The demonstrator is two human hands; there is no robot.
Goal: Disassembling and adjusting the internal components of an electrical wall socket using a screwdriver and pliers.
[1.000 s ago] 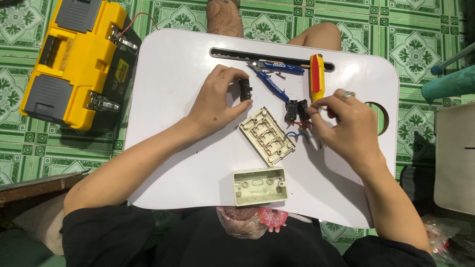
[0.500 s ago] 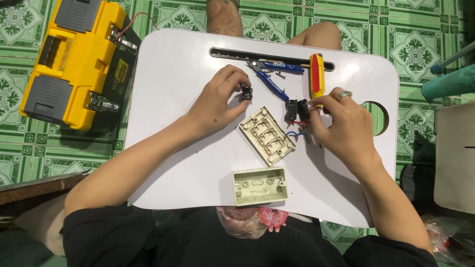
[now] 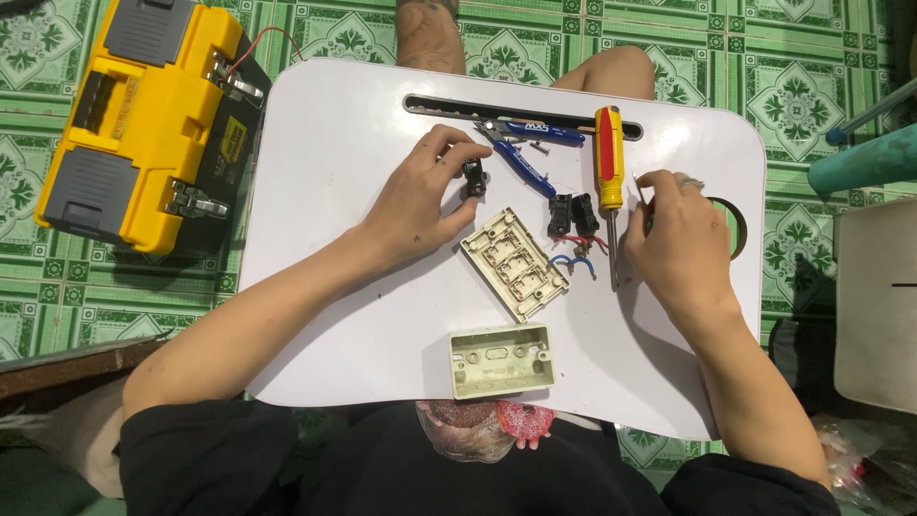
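Black and small, a switch module (image 3: pixel 473 179) sits pinched in my left hand (image 3: pixel 420 205) fingertips above the white lap table (image 3: pixel 334 172). My right hand (image 3: pixel 680 244) rests half-curled, holding nothing, beside the red-and-yellow screwdriver (image 3: pixel 608 182).

A yellow toolbox (image 3: pixel 143 119) with grey lid panels sits on the green patterned floor tiles (image 3: pixel 802 57) — just left of the white lap table (image 3: pixel 334 315). A teal pipe (image 3: pixel 864 158) and a pale board (image 3: pixel 879 296) lie off to the right — both clear of the table.
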